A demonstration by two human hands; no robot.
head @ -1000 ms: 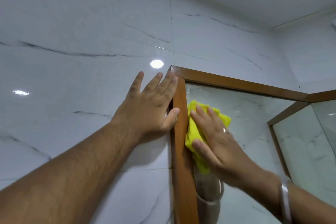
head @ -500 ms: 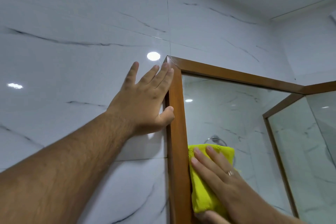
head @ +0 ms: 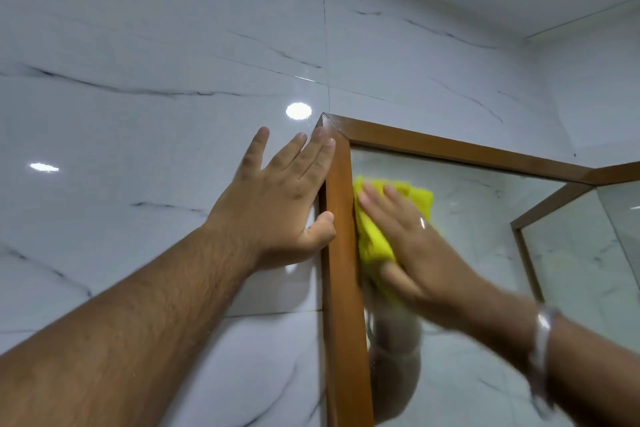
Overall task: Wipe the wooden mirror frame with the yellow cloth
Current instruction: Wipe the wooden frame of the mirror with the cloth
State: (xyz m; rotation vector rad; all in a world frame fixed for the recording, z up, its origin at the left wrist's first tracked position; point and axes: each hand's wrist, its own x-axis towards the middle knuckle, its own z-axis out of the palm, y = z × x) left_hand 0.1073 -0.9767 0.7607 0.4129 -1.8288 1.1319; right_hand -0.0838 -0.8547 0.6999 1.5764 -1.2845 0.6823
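Observation:
The wooden mirror frame [head: 341, 253] runs up the middle and turns right at its top-left corner. My right hand [head: 415, 246] presses the yellow cloth [head: 372, 236] flat against the mirror glass, tight along the frame's inner edge, a little below that corner. The hand is blurred from motion and covers most of the cloth. My left hand [head: 277, 208] lies flat and spread on the white marble wall just left of the frame, with its thumb touching the frame's outer edge.
White marble tiles [head: 156, 114] cover the wall around the mirror. The mirror glass [head: 485, 218] reflects the tiled room and a second frame edge on the right. A metal bracelet [head: 542, 329] sits on my right wrist.
My right hand has slid the cloth back up along the frame's inner edge, after being lower half a second ago. My left hand has stayed on the wall.

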